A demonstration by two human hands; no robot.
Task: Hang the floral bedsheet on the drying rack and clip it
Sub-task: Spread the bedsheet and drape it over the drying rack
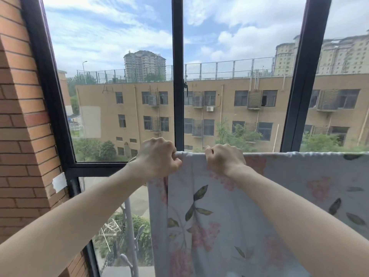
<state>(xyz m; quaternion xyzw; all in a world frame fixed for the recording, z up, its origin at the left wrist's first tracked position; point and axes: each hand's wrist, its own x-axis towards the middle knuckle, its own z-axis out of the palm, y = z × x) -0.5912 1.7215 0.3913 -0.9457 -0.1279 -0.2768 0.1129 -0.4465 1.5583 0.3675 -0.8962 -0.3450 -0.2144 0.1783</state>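
Observation:
The floral bedsheet [219,216], pale blue with pink blossoms and dark leaves, hangs over a horizontal bar that its top fold hides. It drapes down from about mid-height and runs off to the right. My left hand [157,158] grips the sheet's top left corner with curled fingers. My right hand [224,158] grips the top edge a short way to the right of it. A metal rack pole [130,226] shows below the left corner. No clip is visible.
Straight ahead is a large window with black frames [177,76]; a tan building stands outside. A brick wall [22,136] closes the left side. A piece of white tape [59,181] sticks to the frame by the wall.

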